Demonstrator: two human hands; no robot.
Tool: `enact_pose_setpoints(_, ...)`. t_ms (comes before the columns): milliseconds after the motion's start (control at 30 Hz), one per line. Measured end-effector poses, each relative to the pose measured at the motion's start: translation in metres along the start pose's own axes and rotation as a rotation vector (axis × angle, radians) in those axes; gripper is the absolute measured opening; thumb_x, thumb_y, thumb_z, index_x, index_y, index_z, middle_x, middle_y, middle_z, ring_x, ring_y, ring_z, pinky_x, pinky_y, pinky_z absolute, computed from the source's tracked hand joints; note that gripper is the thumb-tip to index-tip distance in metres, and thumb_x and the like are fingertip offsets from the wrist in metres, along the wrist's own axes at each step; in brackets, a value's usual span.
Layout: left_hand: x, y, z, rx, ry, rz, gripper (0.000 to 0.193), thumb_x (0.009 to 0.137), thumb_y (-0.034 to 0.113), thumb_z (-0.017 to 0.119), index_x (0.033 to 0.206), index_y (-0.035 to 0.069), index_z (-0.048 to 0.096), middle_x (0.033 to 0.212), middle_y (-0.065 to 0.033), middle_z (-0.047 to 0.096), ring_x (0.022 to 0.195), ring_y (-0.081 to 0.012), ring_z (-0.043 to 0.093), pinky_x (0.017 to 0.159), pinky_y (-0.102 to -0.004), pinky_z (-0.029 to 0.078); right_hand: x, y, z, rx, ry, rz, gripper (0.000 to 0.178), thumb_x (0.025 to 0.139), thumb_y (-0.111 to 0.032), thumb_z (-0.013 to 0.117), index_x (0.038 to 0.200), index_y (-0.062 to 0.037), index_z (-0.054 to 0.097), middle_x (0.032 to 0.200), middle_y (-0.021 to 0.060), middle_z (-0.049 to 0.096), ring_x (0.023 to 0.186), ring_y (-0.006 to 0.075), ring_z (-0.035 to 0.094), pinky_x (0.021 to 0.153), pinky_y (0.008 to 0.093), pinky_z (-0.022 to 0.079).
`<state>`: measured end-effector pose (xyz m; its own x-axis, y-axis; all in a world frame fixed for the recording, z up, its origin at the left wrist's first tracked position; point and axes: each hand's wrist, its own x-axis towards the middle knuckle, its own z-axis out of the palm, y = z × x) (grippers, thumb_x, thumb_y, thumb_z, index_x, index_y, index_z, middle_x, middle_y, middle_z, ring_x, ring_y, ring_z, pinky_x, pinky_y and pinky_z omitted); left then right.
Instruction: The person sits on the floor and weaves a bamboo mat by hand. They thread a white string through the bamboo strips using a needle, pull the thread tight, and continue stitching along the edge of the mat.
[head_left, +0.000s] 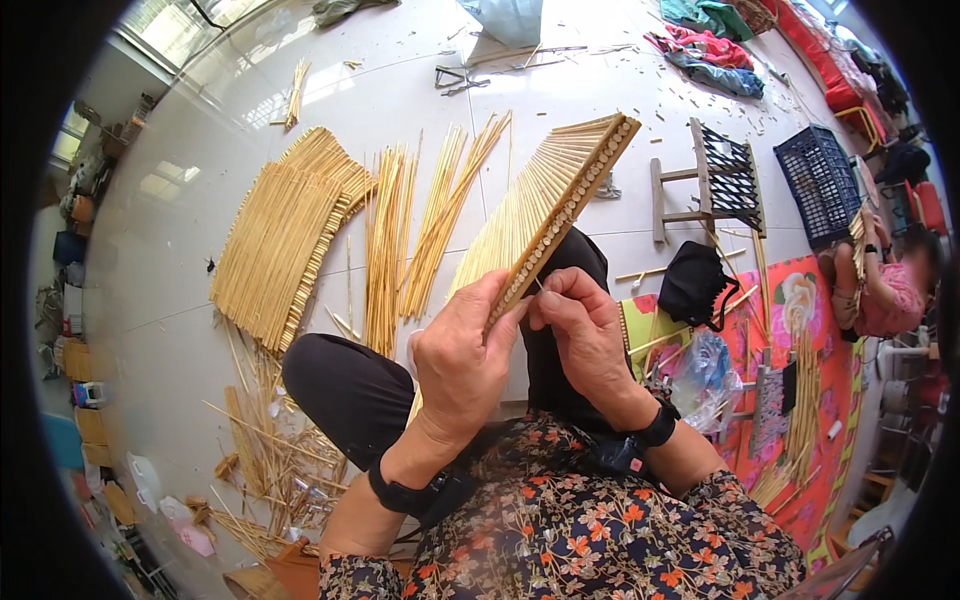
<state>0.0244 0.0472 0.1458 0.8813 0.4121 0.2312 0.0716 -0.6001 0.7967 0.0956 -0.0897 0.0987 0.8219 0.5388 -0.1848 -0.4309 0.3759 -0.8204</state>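
Note:
A slanting panel of yellow straw stalks stands over my lap, its stalks fanning out side by side. Along its thick bound edge runs a row of round cut stalk ends. The lower end of that edge is gripped in my left hand, thumb against it. Close beside it, my right hand is closed in a pinch, with a thin pale strand showing at the fingertips. Whether the strand is thread or a needle, I cannot tell.
Stacked straw panels and bundles of loose stalks lie on the tiled floor ahead. Straw scraps litter the left. On the right are a small stool, a dark crate, a red floral mat and another person.

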Motion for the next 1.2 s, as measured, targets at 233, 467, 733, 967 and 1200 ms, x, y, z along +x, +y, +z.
enact_pose_setpoints(233, -0.017, -0.008, 0.01, 0.098, 0.023, 0.177, 0.039, 0.085, 0.001, 0.077, 0.123, -0.001, 0.068, 0.104, -0.0169, 0.073, 0.088, -0.0318, 0.073, 0.076, -0.0366, 0.058, -0.017, -0.003, -0.024, -0.308, -0.131, -0.094, 0.006, 0.099, -0.005, 0.059, 0.097, -0.0005, 0.061, 0.088, 0.0009, 0.059, 0.08, 0.0092, 0.056, 0.076, 0.0238, 0.045)
enact_pose_setpoints(467, -0.022, -0.017, 0.013, 0.152, 0.032, 0.263, 0.044, 0.083, 0.003, 0.078, 0.126, 0.001, 0.068, 0.104, -0.0149, 0.073, 0.088, -0.0307, 0.073, 0.075, -0.0367, 0.058, -0.025, -0.009, -0.045, -0.747, -0.17, -0.321, 0.007, 0.094, 0.005, 0.06, 0.097, -0.0016, 0.058, 0.094, 0.0086, 0.058, 0.092, 0.0195, 0.061, 0.085, 0.0291, 0.051)
enact_pose_setpoints(733, -0.019, -0.025, 0.018, 0.125, 0.027, 0.237, 0.048, 0.08, 0.004, 0.08, 0.126, 0.002, 0.069, 0.107, -0.0144, 0.073, 0.089, -0.03, 0.074, 0.075, -0.0367, 0.059, -0.022, -0.023, -0.036, -0.843, -0.139, -0.44, 0.014, 0.092, 0.004, 0.067, 0.1, -0.0035, 0.058, 0.091, 0.0096, 0.061, 0.082, 0.0219, 0.06, 0.074, 0.0321, 0.049)
enact_pose_setpoints(967, -0.012, -0.031, 0.017, 0.086, -0.002, 0.206, 0.056, 0.074, 0.004, 0.083, 0.128, 0.006, 0.069, 0.105, -0.0098, 0.071, 0.083, -0.0261, 0.073, 0.07, -0.0347, 0.058, -0.004, -0.022, -0.035, -0.808, -0.202, -0.515, 0.003, 0.102, -0.001, 0.054, 0.102, -0.0038, 0.053, 0.098, 0.0145, 0.058, 0.077, 0.0197, 0.062, 0.06, 0.0286, 0.056)
enact_pose_setpoints(1200, 0.0, -0.038, 0.017, 0.074, -0.026, 0.246, 0.059, 0.07, 0.003, 0.077, 0.128, 0.015, 0.073, 0.086, -0.0016, 0.062, 0.073, -0.0182, 0.066, 0.057, -0.0317, 0.053, -0.005, -0.016, -0.03, -0.498, -0.243, -0.31, 0.005, 0.105, -0.001, 0.054, 0.107, -0.0022, 0.049, 0.092, 0.0136, 0.063, 0.072, 0.0202, 0.066, 0.072, 0.0331, 0.057)
